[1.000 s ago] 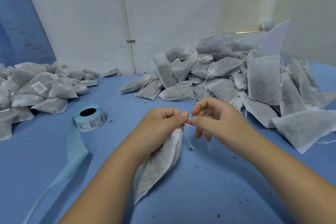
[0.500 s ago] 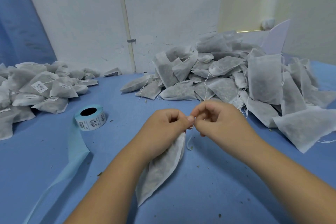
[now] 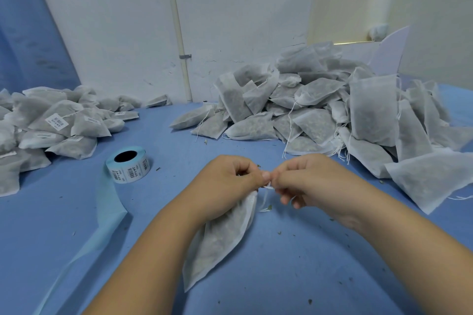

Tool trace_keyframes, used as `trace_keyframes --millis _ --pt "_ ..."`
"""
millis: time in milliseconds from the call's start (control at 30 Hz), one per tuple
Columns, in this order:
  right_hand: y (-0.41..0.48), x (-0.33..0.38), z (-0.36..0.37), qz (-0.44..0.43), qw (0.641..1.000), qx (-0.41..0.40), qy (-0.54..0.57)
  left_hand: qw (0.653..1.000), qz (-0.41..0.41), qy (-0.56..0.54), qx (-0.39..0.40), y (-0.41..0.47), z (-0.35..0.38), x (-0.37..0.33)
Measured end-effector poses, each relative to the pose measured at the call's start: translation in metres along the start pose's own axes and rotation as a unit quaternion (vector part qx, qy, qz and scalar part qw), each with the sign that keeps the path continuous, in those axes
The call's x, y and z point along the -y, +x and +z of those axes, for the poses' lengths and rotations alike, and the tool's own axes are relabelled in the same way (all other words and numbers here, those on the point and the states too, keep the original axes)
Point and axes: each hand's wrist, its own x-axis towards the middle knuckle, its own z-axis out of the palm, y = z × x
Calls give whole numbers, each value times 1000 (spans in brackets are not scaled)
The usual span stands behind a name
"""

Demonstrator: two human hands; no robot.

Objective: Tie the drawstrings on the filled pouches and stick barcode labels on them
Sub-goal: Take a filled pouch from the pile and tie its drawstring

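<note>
Blue cloth covers the table [image 3: 281, 276], flecked with small bits of dried leaf. Nearest the camera, two bare forearms reach in from the bottom edge. A filled white pouch [image 3: 220, 238] hangs slantwise under the left wrist, its bottom corner resting on the cloth and its gathered neck inside the left hand [image 3: 225, 184], whose fingers are curled round it. The right hand [image 3: 314, 181] meets it thumb tip to thumb tip and pinches the thin white drawstring [image 3: 267, 186] between thumb and forefinger, the other fingers curled beneath. A short loose end of the string dangles between the two hands.

Farther out to the left, a roll of barcode labels [image 3: 128, 166] lies on the cloth, and its pale blue backing strip [image 3: 102, 212] trails toward the near edge. Beyond the roll, at the left edge, lies a heap of labelled pouches [image 3: 58, 123]. Across the table to the right, a bigger pile of pouches [image 3: 332, 110] shows loose strings and no labels that I can make out. Behind both piles rises a white wall [image 3: 115, 20] with a thin upright pipe [image 3: 178, 33] clipped to it.
</note>
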Motion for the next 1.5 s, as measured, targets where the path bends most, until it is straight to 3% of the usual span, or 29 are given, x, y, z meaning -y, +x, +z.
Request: trace_keyframes --millis 267,433,633,867,1167,1500 --pt "1 1 -5 48 991 60 112 998 -18 -16 50 -4 -7 -3" --pt "3 -1 -5 33 991 55 117 995 -31 -41 85 -5 -4 -3" --pt "4 -2 -4 -4 993 32 112 994 -43 -74 64 -5 -3 -3" --pt "3 -1 0 -103 993 -53 -11 994 -34 -90 58 -4 -5 -2" --pt "2 -6 1 -241 947 -102 -188 994 -37 -97 34 -3 -4 -1" --pt "5 -10 3 -240 929 -154 -238 997 -50 -51 -21 -4 2 -5"
